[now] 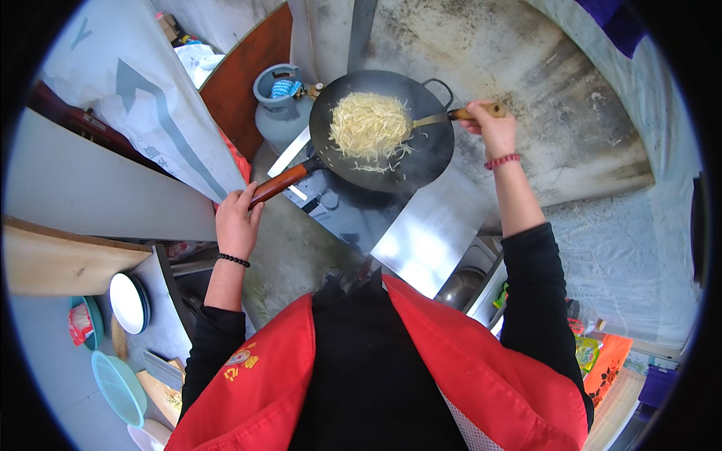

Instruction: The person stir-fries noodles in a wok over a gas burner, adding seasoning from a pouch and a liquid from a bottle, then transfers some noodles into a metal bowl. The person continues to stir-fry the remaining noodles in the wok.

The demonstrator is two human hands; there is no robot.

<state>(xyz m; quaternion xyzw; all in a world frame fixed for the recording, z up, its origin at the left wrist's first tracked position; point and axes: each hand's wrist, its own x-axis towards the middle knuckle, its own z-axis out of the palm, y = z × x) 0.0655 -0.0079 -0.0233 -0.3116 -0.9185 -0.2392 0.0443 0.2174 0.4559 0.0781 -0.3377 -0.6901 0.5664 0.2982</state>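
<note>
The wok [432, 159] sits near 12 o'clock in the view, with a pile of pale shreds [368, 128] across its middle, where the curved bowl probably helps keep it gathered. The wok's wooden handle [278, 186] points to 8 o'clock; the left hand [238, 222] is closed around its end, likely to steady the pan away from the heat. The right hand [494, 131] grips the wooden end of a spatula [432, 120] beyond the wok's 3 o'clock rim, its metal part reaching the pile's edge. Both arms extend forward: the left forearm runs toward 12 o'clock, back of the hand up, while the right reaches farther, toward about 11 o'clock.
</note>
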